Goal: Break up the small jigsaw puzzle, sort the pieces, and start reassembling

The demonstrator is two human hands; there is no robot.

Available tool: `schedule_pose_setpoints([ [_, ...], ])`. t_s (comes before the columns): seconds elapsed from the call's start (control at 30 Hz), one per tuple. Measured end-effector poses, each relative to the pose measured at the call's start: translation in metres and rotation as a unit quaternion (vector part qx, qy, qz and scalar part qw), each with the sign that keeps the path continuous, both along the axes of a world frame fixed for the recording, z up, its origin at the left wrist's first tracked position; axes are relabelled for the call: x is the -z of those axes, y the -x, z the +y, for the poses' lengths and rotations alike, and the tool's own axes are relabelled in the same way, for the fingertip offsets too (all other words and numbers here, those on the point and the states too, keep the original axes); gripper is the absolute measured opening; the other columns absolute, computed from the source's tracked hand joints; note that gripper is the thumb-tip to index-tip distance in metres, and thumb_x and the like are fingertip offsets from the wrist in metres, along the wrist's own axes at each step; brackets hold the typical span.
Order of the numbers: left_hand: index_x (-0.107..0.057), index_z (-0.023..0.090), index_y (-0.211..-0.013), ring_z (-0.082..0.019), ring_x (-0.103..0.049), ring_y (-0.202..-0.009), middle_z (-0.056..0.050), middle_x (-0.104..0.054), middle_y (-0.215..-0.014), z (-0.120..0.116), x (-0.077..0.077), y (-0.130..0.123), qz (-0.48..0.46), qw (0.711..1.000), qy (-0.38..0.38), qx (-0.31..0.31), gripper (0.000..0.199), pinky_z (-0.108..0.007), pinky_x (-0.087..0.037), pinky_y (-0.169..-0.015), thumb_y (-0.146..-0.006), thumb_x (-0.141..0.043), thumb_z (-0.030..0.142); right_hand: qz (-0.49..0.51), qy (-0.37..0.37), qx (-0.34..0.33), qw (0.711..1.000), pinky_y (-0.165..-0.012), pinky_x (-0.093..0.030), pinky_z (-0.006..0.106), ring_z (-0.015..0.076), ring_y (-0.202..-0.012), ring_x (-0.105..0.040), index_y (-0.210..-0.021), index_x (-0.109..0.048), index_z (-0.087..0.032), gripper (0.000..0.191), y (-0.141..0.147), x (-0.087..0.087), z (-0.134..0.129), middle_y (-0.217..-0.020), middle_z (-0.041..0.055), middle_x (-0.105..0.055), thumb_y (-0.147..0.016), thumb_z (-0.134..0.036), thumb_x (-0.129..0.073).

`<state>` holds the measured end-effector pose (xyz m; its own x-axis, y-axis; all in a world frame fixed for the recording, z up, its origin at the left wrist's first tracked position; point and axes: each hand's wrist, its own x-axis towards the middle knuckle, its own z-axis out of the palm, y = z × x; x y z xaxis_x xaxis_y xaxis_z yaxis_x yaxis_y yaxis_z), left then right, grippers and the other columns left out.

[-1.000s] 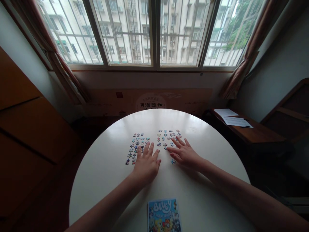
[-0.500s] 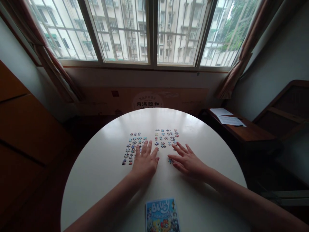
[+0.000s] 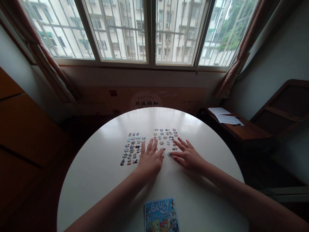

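Small jigsaw pieces lie in two groups on the round white table [image 3: 96,193]. The left group [image 3: 131,146] stands in fairly neat rows, while the right group [image 3: 165,133] is more loosely spaced. My left hand [image 3: 150,159] reaches palm down with fingers spread, over the gap between the groups, and hides some pieces. By its index finger lies a dark jigsaw piece [image 3: 163,149]. My right hand [image 3: 190,158] is also spread, low at the right group's near edge. Its fingertips are at a bluish jigsaw piece [image 3: 169,154]; whether they touch it is unclear.
A blue "Bluey" box or booklet [image 3: 161,214] lies near the table's front. Beyond the far edge is a barred window [image 3: 130,32] above a printed panel [image 3: 96,96]. On the right stands a brown wooden bench [image 3: 243,132] with paper sheets [image 3: 225,119] and a pen.
My left hand has shifted right, uncovering pieces at the left group's near rows. My right hand has moved slightly away from me. The view has turned a little.
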<state>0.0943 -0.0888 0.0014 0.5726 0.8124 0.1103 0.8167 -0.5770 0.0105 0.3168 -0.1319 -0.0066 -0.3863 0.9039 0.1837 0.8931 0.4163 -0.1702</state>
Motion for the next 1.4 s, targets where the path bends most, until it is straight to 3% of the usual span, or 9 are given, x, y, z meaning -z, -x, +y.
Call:
schedule_pose_setpoints([
  [0.2,-0.058,0.028,-0.141,-0.034,-0.018,-0.152,-0.012,-0.026,-0.164,0.001,0.002,0.004,-0.021,1.000,-0.015,0.004,0.043,-0.063,-0.010,-0.120,-0.101,-0.045,0.041,0.035,-0.062,0.036,0.997,-0.118,-0.022,0.064,0.0332,-0.153,-0.018,-0.135,-0.063,-0.037,0.037,-0.015,-0.001,0.014,-0.164,0.0038,-0.027,-0.101,-0.039,-0.048],
  [0.3,-0.057,0.031,-0.142,-0.034,-0.018,-0.152,-0.011,-0.028,-0.164,0.002,0.004,0.004,-0.028,0.999,-0.025,0.031,0.043,-0.065,-0.012,-0.119,-0.102,-0.045,0.041,0.053,-0.094,0.059,0.992,-0.118,-0.024,0.063,0.0326,-0.154,-0.016,-0.129,-0.068,-0.036,0.034,-0.029,0.001,0.013,-0.164,0.0032,-0.026,-0.101,-0.034,-0.049],
  [0.47,-0.057,0.035,-0.140,-0.034,-0.022,-0.151,-0.008,-0.031,-0.163,0.001,0.011,-0.005,-0.035,0.995,-0.036,0.083,0.042,-0.065,-0.014,-0.118,-0.101,-0.045,0.043,0.032,-0.067,0.038,0.997,-0.116,-0.022,0.067,0.0353,-0.153,-0.018,-0.122,-0.072,-0.038,0.030,-0.041,0.006,0.015,-0.163,0.0033,-0.028,-0.099,-0.038,-0.053],
  [0.6,-0.058,0.033,-0.140,-0.036,-0.023,-0.150,-0.011,-0.030,-0.163,0.003,0.013,-0.012,-0.026,0.996,-0.024,0.085,0.042,-0.066,-0.015,-0.118,-0.101,-0.047,0.042,0.023,-0.062,0.038,0.997,-0.115,-0.022,0.069,0.0369,-0.152,-0.021,-0.116,-0.075,-0.039,0.027,-0.045,0.011,0.021,-0.162,0.0023,-0.031,-0.098,-0.040,-0.055],
  [0.9,-0.057,0.031,-0.142,-0.036,-0.020,-0.151,-0.012,-0.025,-0.164,0.007,0.000,-0.016,-0.017,0.998,-0.005,0.067,0.043,-0.065,-0.015,-0.118,-0.101,-0.046,0.041,0.040,-0.042,0.074,0.996,-0.117,-0.021,0.066,0.0349,-0.152,-0.021,-0.123,-0.071,-0.040,0.032,-0.045,0.016,0.033,-0.162,0.0034,-0.031,-0.100,-0.046,-0.050],
  [1.1,-0.054,0.028,-0.144,-0.035,-0.018,-0.152,-0.011,-0.027,-0.164,0.027,-0.007,-0.039,-0.008,0.998,0.006,0.060,0.046,-0.064,-0.013,-0.119,-0.102,-0.041,0.039,0.036,-0.034,0.087,0.995,-0.118,-0.020,0.065,0.0346,-0.153,-0.019,-0.116,-0.075,-0.037,0.033,-0.049,0.011,0.027,-0.162,0.0023,-0.031,-0.101,-0.045,-0.047],
  [1.4,-0.055,0.028,-0.143,-0.036,-0.016,-0.152,-0.014,-0.025,-0.164,0.056,-0.006,-0.056,0.003,0.999,0.037,0.028,0.046,-0.064,-0.013,-0.118,-0.101,-0.040,0.038,0.033,-0.030,0.187,0.981,-0.116,-0.022,0.064,0.0351,-0.152,-0.020,-0.123,-0.072,-0.034,0.039,-0.056,0.018,0.044,-0.162,0.0064,-0.032,-0.103,-0.044,-0.040],
])
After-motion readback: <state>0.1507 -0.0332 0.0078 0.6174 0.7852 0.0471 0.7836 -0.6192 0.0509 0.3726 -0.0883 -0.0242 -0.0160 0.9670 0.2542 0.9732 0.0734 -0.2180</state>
